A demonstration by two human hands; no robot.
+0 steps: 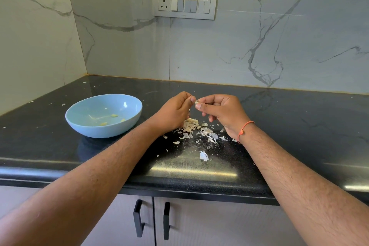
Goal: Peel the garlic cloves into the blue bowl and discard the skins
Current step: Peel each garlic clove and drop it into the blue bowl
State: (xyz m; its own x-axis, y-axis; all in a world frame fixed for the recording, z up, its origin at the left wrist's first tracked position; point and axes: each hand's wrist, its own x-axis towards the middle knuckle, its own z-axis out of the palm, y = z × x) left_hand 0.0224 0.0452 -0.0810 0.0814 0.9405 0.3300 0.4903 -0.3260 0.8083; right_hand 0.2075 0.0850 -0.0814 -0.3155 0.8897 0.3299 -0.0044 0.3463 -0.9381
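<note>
Both hands are raised above the desk [279,110], fingertips meeting over a single garlic clove [196,102]. The left hand [175,112] has its fingers curled, thumb and forefinger pinching at the clove's near end. The right hand [221,112] is likewise curled, thumb and forefinger holding the other end. Only a small pale part of the clove shows between the fingertips; whether skin remains on it cannot be told.

Directly beneath the hands lies a loose pile of skins [196,129], with stray flakes scattered toward the front edge and a larger flake [204,156] lying apart, near that edge. The blue bowl [103,116] stands to the left of the hands, just beside the left forearm, and holds a few small peeled pieces [114,115].

Assessment of handling: the clove is judged small, light and firm, likely slick once bare, so a fingertip pinch at its ends suits it better than a full-hand grip. The skins appear papery and near weightless; they would drift on any draught or sweep of the arm, and are best gathered by a flat hand or cupped fingers.

Clearance: the desk runs open to the right of the hands, and behind them to the wall. The bowl sits close to the left forearm and could be nudged by a careless reach. The front edge is rounded, and flakes near it could be brushed off onto the floor.
</note>
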